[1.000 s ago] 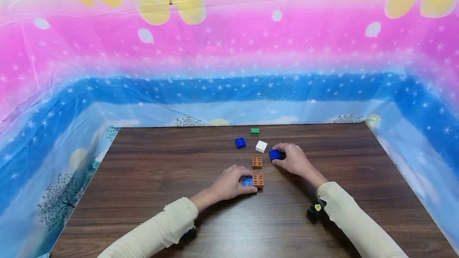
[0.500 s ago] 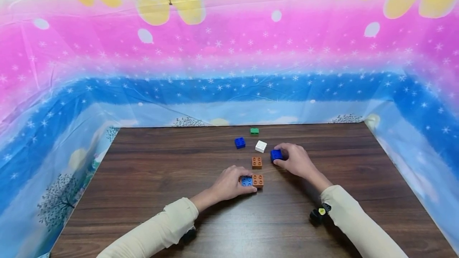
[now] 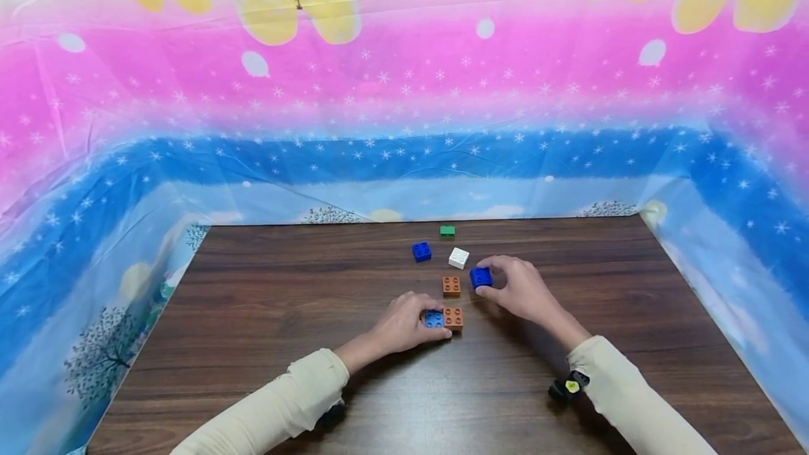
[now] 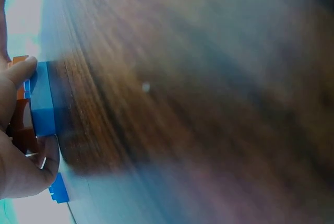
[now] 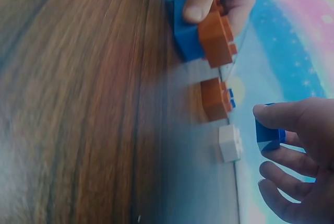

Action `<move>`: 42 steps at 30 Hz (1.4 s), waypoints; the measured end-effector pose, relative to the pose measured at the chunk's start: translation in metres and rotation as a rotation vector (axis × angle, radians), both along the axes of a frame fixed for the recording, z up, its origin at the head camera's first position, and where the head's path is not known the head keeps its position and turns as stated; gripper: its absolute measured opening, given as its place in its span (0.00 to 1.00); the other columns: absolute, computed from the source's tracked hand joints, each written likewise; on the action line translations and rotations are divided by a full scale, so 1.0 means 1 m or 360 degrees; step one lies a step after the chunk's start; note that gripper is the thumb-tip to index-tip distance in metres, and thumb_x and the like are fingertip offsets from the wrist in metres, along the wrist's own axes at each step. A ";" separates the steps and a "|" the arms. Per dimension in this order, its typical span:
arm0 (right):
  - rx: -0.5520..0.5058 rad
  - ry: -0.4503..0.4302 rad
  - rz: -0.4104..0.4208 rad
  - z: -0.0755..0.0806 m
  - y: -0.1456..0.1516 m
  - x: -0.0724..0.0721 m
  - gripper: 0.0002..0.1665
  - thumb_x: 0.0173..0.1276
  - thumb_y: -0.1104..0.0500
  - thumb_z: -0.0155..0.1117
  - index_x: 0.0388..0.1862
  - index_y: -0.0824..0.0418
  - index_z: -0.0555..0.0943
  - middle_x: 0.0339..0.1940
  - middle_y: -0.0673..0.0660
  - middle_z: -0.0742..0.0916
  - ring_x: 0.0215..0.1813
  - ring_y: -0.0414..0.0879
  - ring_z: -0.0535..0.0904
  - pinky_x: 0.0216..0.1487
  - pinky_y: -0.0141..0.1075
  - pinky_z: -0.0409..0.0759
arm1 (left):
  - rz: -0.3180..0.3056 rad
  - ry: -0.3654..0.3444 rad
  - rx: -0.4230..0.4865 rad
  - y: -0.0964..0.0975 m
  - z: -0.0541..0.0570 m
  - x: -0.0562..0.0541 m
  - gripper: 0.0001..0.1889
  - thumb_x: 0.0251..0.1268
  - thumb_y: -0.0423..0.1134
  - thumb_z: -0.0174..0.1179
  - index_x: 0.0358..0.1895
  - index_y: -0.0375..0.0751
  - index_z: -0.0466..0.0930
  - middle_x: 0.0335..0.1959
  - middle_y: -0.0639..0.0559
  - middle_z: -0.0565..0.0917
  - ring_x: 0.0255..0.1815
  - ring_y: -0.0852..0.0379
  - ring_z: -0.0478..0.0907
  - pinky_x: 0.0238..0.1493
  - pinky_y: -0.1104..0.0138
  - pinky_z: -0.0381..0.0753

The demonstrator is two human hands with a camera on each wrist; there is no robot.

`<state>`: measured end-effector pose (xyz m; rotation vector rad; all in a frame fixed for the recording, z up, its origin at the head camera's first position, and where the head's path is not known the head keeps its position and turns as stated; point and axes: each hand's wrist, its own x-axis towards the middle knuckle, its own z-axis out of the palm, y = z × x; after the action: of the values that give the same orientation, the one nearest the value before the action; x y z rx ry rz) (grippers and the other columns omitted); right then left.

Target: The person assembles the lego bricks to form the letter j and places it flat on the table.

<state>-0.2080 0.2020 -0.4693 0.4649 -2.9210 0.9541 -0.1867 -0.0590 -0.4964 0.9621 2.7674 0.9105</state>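
Observation:
My left hand (image 3: pixel 404 321) grips a small built piece low on the table, thumb on its near side. The piece has a blue brick (image 4: pixel 43 98) as base; an orange brick (image 3: pixel 453 318) sits on its right end. More orange shows at its left end, partly covered by the fingers. My right hand (image 3: pixel 518 288) pinches a dark blue brick (image 5: pixel 269 134) between thumb and fingers, held off the table in the right wrist view. A loose orange brick (image 3: pixel 451 286) stands between this brick and the built piece.
Farther back on the brown table (image 3: pixel 284 279) lie a white brick (image 3: pixel 458 258), another dark blue brick (image 3: pixel 421 252) and a green brick (image 3: pixel 447 232). A patterned cloth (image 3: pixel 392 153) hangs behind and along both sides.
The dark blue brick in my right hand has shifted slightly right, then back left and nearer. My left hand keeps its grip on the built piece without moving.

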 end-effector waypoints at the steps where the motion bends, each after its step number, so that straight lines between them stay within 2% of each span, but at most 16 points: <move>1: 0.0002 0.0005 0.0006 0.001 -0.001 0.001 0.25 0.65 0.52 0.77 0.60 0.56 0.83 0.55 0.60 0.87 0.54 0.56 0.84 0.48 0.49 0.83 | 0.0003 -0.0004 -0.0002 0.000 0.000 0.000 0.23 0.60 0.54 0.73 0.54 0.45 0.88 0.43 0.55 0.89 0.35 0.63 0.75 0.39 0.69 0.72; 12: 0.0024 0.0117 0.0096 0.012 -0.017 0.017 0.25 0.63 0.51 0.78 0.58 0.55 0.84 0.52 0.56 0.88 0.45 0.49 0.83 0.41 0.43 0.81 | 0.0005 -0.0016 0.0000 0.000 0.002 0.002 0.23 0.60 0.53 0.73 0.54 0.43 0.89 0.42 0.54 0.89 0.35 0.62 0.75 0.39 0.68 0.72; 19: -0.0027 0.0097 0.0193 0.014 -0.027 0.026 0.24 0.64 0.52 0.77 0.58 0.54 0.84 0.52 0.55 0.88 0.49 0.51 0.84 0.45 0.45 0.83 | -0.0010 0.0008 0.0014 0.001 0.002 0.001 0.20 0.60 0.52 0.74 0.51 0.45 0.90 0.40 0.56 0.89 0.36 0.62 0.77 0.40 0.67 0.74; 25: -0.0019 0.0105 0.0236 0.015 -0.033 0.033 0.25 0.64 0.51 0.78 0.58 0.55 0.85 0.53 0.54 0.88 0.50 0.52 0.84 0.45 0.45 0.83 | -0.0016 0.0009 0.0020 0.001 0.001 0.000 0.21 0.60 0.53 0.74 0.52 0.45 0.90 0.41 0.55 0.89 0.34 0.64 0.75 0.36 0.69 0.70; 32: 0.0004 0.0096 0.0251 0.014 -0.039 0.039 0.25 0.63 0.52 0.78 0.58 0.55 0.85 0.52 0.53 0.88 0.50 0.51 0.85 0.46 0.46 0.83 | -0.0042 0.0004 0.0043 0.000 0.001 0.000 0.19 0.61 0.51 0.74 0.52 0.46 0.89 0.35 0.58 0.87 0.29 0.66 0.72 0.33 0.70 0.68; 42: 0.0048 0.0101 0.0241 0.008 -0.041 0.043 0.25 0.61 0.51 0.79 0.56 0.56 0.85 0.48 0.52 0.88 0.48 0.48 0.85 0.47 0.48 0.82 | -0.0025 -0.0006 0.0021 0.000 0.003 0.000 0.21 0.61 0.52 0.74 0.53 0.46 0.89 0.40 0.55 0.89 0.32 0.64 0.73 0.36 0.68 0.70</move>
<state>-0.1652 0.1606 -0.4609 0.7138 -2.8805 0.8934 -0.1867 -0.0590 -0.4937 0.9811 2.7502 0.9287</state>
